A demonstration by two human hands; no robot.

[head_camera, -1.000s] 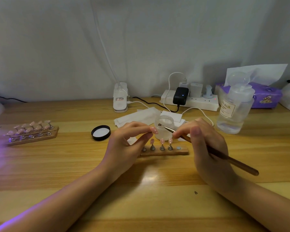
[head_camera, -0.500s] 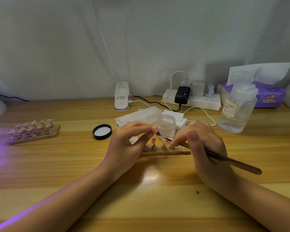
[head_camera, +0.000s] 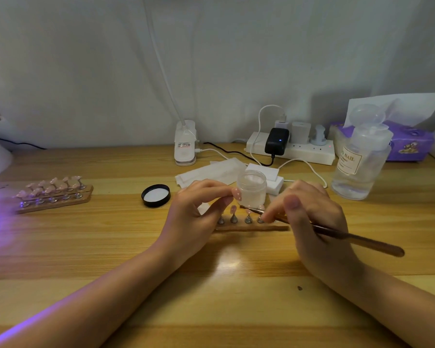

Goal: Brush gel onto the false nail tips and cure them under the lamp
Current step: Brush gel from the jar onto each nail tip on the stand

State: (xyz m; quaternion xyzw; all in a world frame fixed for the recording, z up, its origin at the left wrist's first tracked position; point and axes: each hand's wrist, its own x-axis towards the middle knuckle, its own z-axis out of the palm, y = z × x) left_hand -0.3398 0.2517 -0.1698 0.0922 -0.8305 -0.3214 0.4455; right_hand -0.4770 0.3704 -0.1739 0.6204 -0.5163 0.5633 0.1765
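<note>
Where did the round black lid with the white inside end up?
In the head view, the round black lid lies on the wooden table, left of centre, just left of the left hand and the small clear gel jar.

Pink nail tips [head_camera: 233, 209] upright on wooden strip [head_camera: 251, 227], open gel jar [head_camera: 251, 188] behind

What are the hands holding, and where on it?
Right hand pinches the brush near its bristle end. Left hand curls at the nail stand; its hold cannot be told.
</note>
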